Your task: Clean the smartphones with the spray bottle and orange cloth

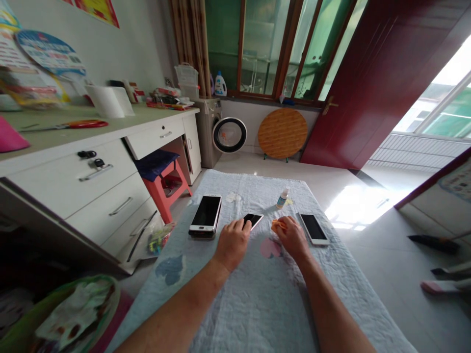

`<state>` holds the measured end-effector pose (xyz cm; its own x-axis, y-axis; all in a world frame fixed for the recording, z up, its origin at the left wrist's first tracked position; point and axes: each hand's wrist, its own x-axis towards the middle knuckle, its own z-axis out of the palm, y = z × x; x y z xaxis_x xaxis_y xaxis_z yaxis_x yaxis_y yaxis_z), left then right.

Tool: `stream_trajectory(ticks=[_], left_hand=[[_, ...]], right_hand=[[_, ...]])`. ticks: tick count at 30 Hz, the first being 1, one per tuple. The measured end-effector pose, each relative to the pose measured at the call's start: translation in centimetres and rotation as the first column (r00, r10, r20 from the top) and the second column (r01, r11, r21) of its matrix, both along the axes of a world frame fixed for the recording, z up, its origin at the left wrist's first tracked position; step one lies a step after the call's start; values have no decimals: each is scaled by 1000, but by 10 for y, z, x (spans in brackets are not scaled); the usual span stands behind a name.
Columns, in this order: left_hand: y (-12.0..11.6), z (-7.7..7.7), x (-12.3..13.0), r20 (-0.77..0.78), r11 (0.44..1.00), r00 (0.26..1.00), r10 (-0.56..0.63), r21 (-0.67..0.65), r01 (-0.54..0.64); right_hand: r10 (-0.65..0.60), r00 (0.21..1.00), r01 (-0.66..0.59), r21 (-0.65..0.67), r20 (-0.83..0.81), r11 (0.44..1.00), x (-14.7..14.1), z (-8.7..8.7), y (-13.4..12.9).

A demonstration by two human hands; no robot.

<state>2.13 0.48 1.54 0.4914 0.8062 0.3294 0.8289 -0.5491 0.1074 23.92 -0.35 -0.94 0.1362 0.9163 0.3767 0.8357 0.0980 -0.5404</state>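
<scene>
My left hand (233,240) is closed around the near left end of a white smartphone (254,220) with a dark screen, which lies slanted at the middle of the cloth. Bunched under the fingers of my right hand (293,237) is an orange cloth (278,225), resting close to the table and apart from the phone. Left of my left hand sits a stack of smartphones (206,215), the top one white-framed. Another white smartphone (314,229) lies face up just right of my right hand. A small spray bottle (282,198) stands upright beyond both hands.
A pale blue quilted cloth (235,304) covers the table. To the left are a white desk (99,171), a red stool (167,191) and a waste bin (110,314). A washing machine (208,132) and a round wooden tabletop (282,132) stand ahead, near a red door (353,88).
</scene>
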Motion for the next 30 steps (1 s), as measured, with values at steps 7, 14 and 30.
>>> stream_trajectory(ticks=[7,14,30], left_hand=[[-15,3,6,-6,987,990,-141,-75,140],[-14,5,5,104,925,954,-281,-235,299],[-11,-9,3,58,974,995,-78,-208,88]], right_hand=[[-13,999,18,105,-50,994,-14,6,-1],[-14,998,23,152,-60,988,-19,6,0],[197,970,-189,-72,142,979,-31,1,11]])
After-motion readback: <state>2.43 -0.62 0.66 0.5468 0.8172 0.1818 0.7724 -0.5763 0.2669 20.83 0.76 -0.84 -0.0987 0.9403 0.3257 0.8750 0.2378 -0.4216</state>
